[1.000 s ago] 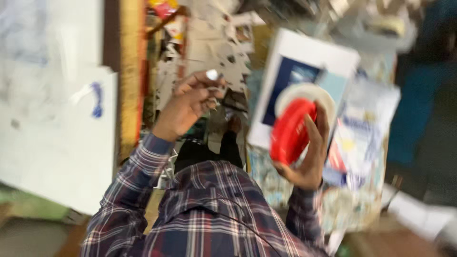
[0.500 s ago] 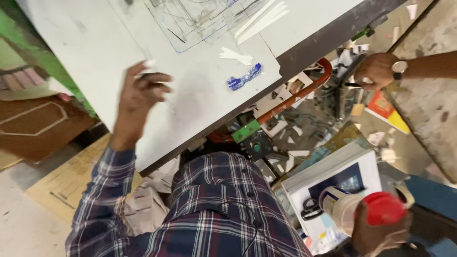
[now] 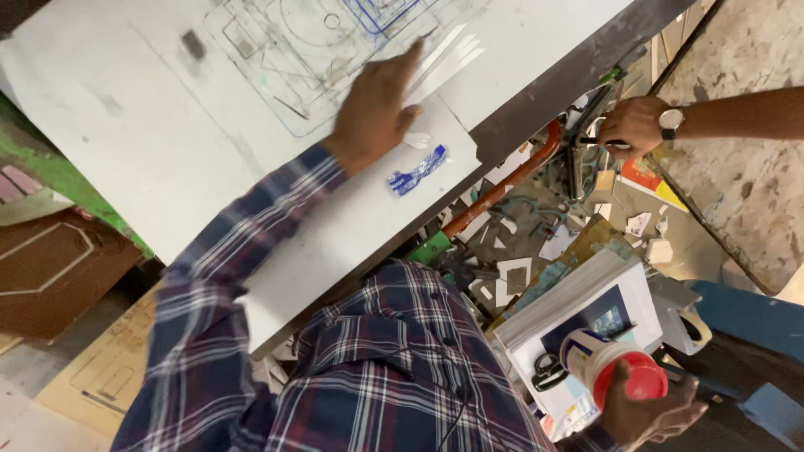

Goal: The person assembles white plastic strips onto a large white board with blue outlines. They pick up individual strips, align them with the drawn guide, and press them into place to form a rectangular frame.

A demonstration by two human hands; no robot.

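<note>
**Over the drawing board, one hand flat, one hand gripping**

On the white drawing sheet (image 3: 251, 109) the left hand (image 3: 374, 109) lies stretched forward, fingers extended and loosely spread, pressing the paper and holding nothing. Its plaid sleeve (image 3: 226, 276) runs diagonally up across the board. Low at the right, the right hand (image 3: 649, 412) curls closed around a white jar with a red lid (image 3: 615, 372), held tilted just above a stack of white books (image 3: 586, 310) with scissors (image 3: 548, 371) on it. Beyond, another person's hand (image 3: 634, 125), wearing a wristwatch, grips a dark tool
</note>
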